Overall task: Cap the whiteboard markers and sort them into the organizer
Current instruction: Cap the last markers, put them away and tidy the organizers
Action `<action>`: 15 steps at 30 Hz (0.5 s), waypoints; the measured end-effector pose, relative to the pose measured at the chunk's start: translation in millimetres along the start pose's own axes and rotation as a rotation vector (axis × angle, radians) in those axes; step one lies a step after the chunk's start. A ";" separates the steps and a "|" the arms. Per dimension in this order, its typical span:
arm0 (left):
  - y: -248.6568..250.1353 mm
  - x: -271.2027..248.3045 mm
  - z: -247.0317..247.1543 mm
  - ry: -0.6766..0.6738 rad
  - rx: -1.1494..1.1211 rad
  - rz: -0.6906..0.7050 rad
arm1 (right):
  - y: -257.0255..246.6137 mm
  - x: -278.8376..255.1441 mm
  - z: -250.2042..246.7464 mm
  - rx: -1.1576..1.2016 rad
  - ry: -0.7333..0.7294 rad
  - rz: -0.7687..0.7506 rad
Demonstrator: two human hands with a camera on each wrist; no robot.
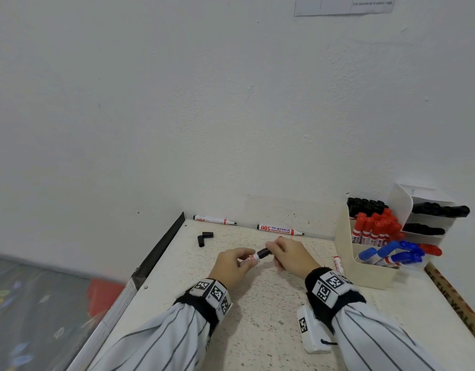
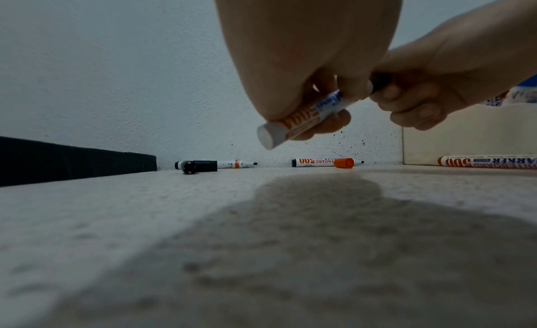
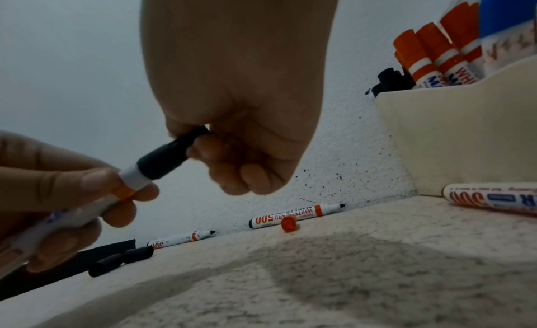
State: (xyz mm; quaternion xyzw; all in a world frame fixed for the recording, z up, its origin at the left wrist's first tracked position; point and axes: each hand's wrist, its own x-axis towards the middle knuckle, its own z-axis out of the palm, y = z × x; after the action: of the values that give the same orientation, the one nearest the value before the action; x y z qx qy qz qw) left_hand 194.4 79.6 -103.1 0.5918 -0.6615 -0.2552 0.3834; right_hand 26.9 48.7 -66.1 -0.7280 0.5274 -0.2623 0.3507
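Observation:
Above the middle of the table my left hand (image 1: pixel 237 261) grips the white barrel of a whiteboard marker (image 2: pixel 302 121). My right hand (image 1: pixel 281 251) pinches the black cap (image 3: pixel 167 156) that sits on the marker's tip end. Two uncapped markers lie along the wall, one at the left (image 1: pixel 213 219) and one further right (image 1: pixel 280 230). Two loose black caps (image 1: pixel 205 238) lie at the far left. A red cap (image 3: pixel 288 223) stands before the right-hand marker. Another marker (image 1: pixel 338 265) lies beside the cream organizer (image 1: pixel 364 271).
The organizer holds black, red and blue capped markers in separate compartments, with more black and red ones in its side trays (image 1: pixel 429 231). A white tagged device (image 1: pixel 311 333) lies near my right wrist. A black strip (image 1: pixel 161 245) edges the table's left side.

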 end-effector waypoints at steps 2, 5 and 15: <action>1.9 -0.7 -0.2 -0.030 0.017 0.033 | -1.9 -0.4 -1.1 -0.129 0.021 -0.002; 4.7 -3.2 0.0 -0.068 0.000 0.081 | -5.0 -0.1 1.1 -0.121 0.032 0.021; 4.4 -5.8 -1.6 -0.123 -0.120 0.021 | -11.1 -5.7 2.0 -0.028 -0.042 -0.015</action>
State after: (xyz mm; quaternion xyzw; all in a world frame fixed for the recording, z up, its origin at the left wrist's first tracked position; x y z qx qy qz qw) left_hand 193.1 86.2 -99.9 0.5441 -0.6734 -0.3263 0.3795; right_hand 33.1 56.8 -58.7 -0.7420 0.5182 -0.2423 0.3496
